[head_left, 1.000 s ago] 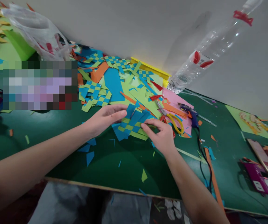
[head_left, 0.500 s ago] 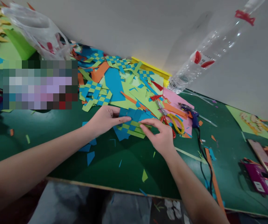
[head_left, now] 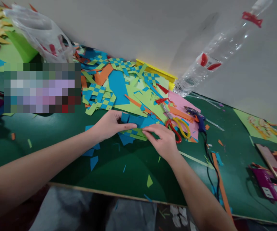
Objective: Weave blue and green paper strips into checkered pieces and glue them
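Observation:
Between my hands is a woven paper piece [head_left: 131, 132] of blue and green strips, with blue strips [head_left: 138, 121] raised along its far side. My left hand [head_left: 113, 125] pinches its left part, thumb on the near side. The fingertips of my right hand [head_left: 161, 136] are pinched together at the strips near the middle; fingers partly cover the weave. Just beyond the piece lie loose green and blue paper sheets [head_left: 119, 86] and finished-looking checkered weaves [head_left: 96, 91]. Scissors [head_left: 180, 126] with red and yellow handles rest right of my right hand.
A clear plastic bottle [head_left: 210, 61] leans by the wall at the back right. A blue glue gun [head_left: 200, 122] with a black cord lies right of the scissors. A plastic bag [head_left: 42, 32] stands at the back left; a phone [head_left: 272, 160] is far right. Paper scraps [head_left: 149, 181] dot the green table.
The blue strips on the woven piece have been folded or bent over toward the right. My right hand has shifted slightly left, closer to my left thumb.

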`<state>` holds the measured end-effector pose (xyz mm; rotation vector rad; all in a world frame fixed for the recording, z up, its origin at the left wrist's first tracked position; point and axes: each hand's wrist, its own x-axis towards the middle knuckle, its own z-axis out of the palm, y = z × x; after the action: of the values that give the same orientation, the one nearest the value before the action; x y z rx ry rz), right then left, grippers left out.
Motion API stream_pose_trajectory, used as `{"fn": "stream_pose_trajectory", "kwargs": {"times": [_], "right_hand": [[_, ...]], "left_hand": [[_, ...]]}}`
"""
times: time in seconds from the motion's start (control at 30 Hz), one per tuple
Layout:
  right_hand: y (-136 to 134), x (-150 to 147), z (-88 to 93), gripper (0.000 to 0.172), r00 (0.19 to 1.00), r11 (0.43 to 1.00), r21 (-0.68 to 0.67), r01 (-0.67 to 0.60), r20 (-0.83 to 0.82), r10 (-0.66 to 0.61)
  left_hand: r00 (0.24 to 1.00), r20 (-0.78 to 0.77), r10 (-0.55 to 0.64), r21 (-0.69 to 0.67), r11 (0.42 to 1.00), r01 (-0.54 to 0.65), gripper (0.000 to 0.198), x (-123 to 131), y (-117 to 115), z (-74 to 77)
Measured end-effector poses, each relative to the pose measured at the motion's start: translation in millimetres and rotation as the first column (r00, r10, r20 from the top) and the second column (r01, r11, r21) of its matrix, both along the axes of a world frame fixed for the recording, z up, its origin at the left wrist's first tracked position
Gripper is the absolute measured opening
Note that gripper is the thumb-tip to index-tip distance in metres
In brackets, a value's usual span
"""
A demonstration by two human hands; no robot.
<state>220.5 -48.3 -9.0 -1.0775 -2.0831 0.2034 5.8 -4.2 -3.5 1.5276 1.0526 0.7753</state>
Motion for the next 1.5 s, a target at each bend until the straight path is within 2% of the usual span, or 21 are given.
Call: {"fn": "stream_pose_trajectory", "kwargs": {"times": [0.23, 0.5, 0.63, 0.87, 1.03, 1.17, 1.33, 1.5], "right_hand": [[-0.3, 0.1, -3.7, 0.014, 0.999, 0.999, 0.042, -0.025, 0.029, 0.024], [1.9, 2.5, -4.3, 0.018, 0.992, 0.983, 0.155, -0.099, 0.094, 0.085], [2.1, 2.3, -3.1, 0.020, 0.993, 0.989, 0.113, -0.093, 0.085, 0.084], [2.4, 3.5, -3.4, 0.022, 0.992, 0.991, 0.064, -0.117, 0.043, 0.115], [2.7, 4.3, -3.0, 0.020, 0.998, 0.997, 0.038, -0.061, 0.024, 0.060], [3.3, 4.6, -2.6, 0.018, 0.999, 0.996, 0.076, -0.037, 0.011, 0.036], [4.2, 5.8, -4.3, 0.020, 0.999, 0.998, 0.041, -0.037, -0.001, 0.037], [4.2, 6.1, -3.3, 0.021, 0.999, 0.999, 0.010, -0.046, -0.016, 0.046]], "left_hand": [[0.999, -0.054, 0.008, 0.020, 1.000, -0.007, 0.040, 0.0, -0.5, 1.8], [0.996, -0.083, 0.027, 0.054, 0.998, -0.023, 0.039, -0.7, -1.3, 4.2], [0.992, -0.109, 0.070, 0.082, 0.995, -0.062, 0.044, 0.1, -2.2, 5.5], [0.992, -0.101, 0.081, 0.082, 0.994, -0.073, 0.042, 1.7, -2.9, 9.3], [0.998, -0.046, 0.053, 0.104, 0.993, -0.048, 0.035, -2.5, 1.1, 5.1], [0.991, -0.068, 0.112, 0.155, 0.983, -0.100, 0.036, -5.5, 3.7, 0.8], [0.984, -0.110, 0.137, 0.207, 0.972, -0.112, 0.036, -5.2, 4.2, 0.6], [0.988, -0.095, 0.123, 0.195, 0.975, -0.103, 0.032, -4.8, 4.1, 0.5]]}}
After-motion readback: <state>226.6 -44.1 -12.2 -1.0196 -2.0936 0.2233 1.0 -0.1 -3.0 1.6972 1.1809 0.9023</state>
